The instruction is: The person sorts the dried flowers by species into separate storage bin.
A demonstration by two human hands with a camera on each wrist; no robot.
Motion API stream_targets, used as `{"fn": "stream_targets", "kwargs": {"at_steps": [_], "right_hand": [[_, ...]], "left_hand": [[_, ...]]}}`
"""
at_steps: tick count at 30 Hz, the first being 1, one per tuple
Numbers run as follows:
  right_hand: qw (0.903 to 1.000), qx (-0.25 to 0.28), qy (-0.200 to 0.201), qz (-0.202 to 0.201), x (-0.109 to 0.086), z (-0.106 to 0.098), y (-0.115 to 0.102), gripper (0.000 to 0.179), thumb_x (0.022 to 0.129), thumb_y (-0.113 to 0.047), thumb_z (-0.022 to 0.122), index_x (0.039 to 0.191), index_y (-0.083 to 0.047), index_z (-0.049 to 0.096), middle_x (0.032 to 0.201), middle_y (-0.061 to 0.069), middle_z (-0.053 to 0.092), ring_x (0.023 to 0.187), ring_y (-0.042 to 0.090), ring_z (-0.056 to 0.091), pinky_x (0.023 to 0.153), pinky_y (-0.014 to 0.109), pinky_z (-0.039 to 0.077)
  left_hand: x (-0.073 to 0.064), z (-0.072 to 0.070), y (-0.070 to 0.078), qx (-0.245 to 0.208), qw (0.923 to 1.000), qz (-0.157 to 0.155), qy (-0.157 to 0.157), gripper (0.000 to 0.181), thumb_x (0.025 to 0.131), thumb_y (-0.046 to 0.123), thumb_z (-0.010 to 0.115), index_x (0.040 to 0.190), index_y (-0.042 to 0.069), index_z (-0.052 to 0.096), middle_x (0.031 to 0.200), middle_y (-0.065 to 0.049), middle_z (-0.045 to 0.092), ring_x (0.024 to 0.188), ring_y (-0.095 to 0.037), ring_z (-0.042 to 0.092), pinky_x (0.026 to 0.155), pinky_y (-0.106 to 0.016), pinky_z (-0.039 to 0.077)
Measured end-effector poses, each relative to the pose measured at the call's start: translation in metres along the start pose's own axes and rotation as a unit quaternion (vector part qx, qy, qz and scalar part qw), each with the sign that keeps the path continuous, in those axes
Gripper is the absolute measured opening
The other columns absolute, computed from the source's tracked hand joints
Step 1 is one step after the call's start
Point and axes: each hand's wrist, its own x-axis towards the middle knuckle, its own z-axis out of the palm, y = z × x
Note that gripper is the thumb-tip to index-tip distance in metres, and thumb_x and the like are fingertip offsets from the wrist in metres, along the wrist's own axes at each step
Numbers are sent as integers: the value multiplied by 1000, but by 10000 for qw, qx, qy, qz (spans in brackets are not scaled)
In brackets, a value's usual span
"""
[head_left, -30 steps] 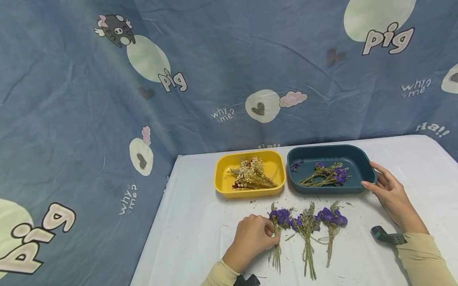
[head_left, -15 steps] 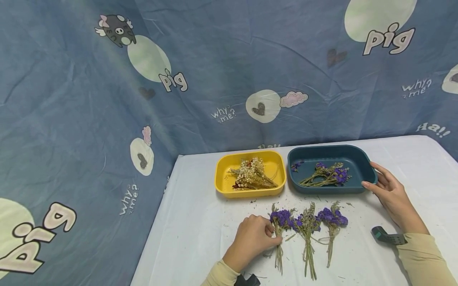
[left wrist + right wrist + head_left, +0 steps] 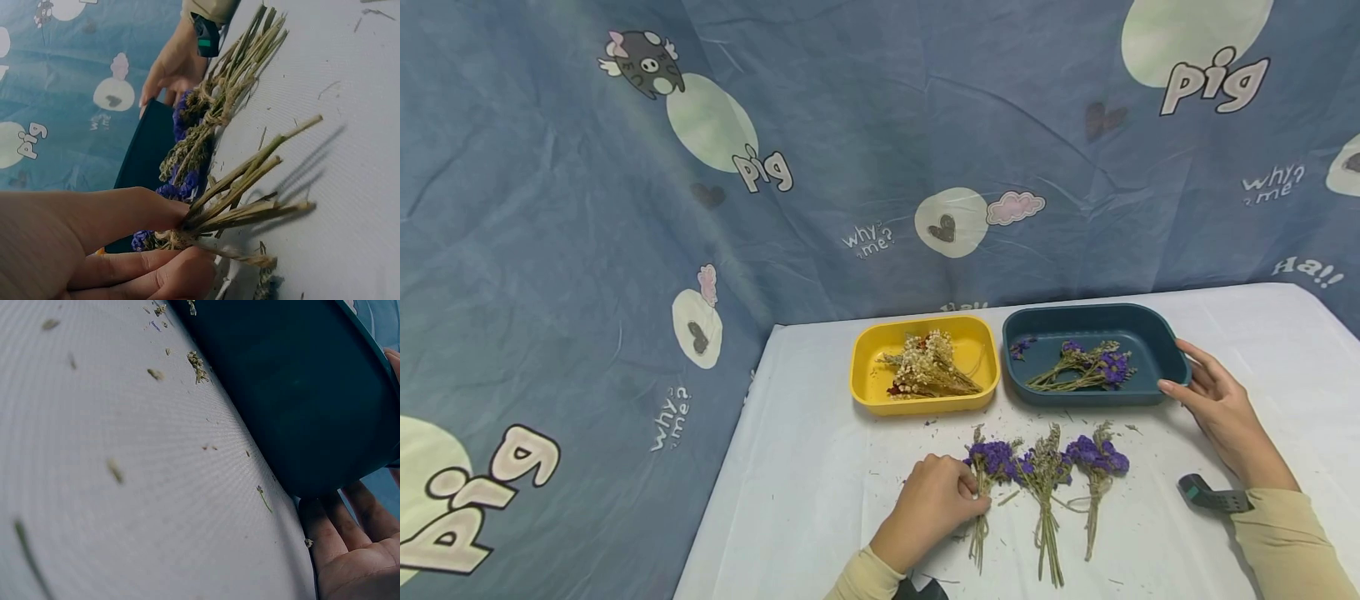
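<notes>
My left hand pinches the stems of a dried flower bunch with purple heads, low over the white table. In the left wrist view, thumb and fingers close round the twine-tied stems, whose cut ends fan out. Two more tied bunches lie to its right, a middle bunch and a right-hand bunch. My right hand grips the right end of a dark blue tray, thumb at the near corner. The right wrist view shows fingers against the tray's end; some fingertips are hidden.
Inside the blue tray lie purple dried flowers. A yellow tray with cream dried flowers stands beside it on the left. Plant crumbs dot the white table. A blue printed cloth hangs behind.
The stems under my left hand swing slightly right, then back left, and the hand shifts a little. My right hand and both trays stay in place.
</notes>
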Motion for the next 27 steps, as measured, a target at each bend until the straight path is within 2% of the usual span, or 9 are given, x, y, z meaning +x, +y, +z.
{"fn": "stream_targets", "kwargs": {"at_steps": [4,12,21,27], "right_hand": [[10000,-22,-2,-7,0,0,0,80,99,4,63,165,-23,27,153,1,40,116,-13,57,92,2,49],[10000,6,-16,0,0,0,0,80,99,4,63,165,-23,27,139,-14,46,116,-13,58,91,2,49],[10000,54,-8,-38,0,0,0,79,99,6,62,165,-22,28,139,-14,47,116,-13,59,91,2,50],[10000,-10,36,10,0,0,0,80,99,5,63,164,-23,28,145,-8,45,116,-13,58,91,2,49]], "left_hand": [[1,-1,0,-146,9999,-19,-70,17,81,15,83,66,17,75,50,15,59,46,6,47,60,-13,44],[0,-5,1,-253,9996,-85,-87,15,80,14,83,67,15,75,53,13,61,46,4,48,56,-14,43],[-1,-8,3,-396,9990,-97,-201,17,81,12,83,67,14,72,53,13,61,45,4,49,58,-14,45],[-2,-9,4,-373,9992,-98,-143,16,82,14,83,71,13,73,53,13,60,45,4,49,59,-14,45]]}}
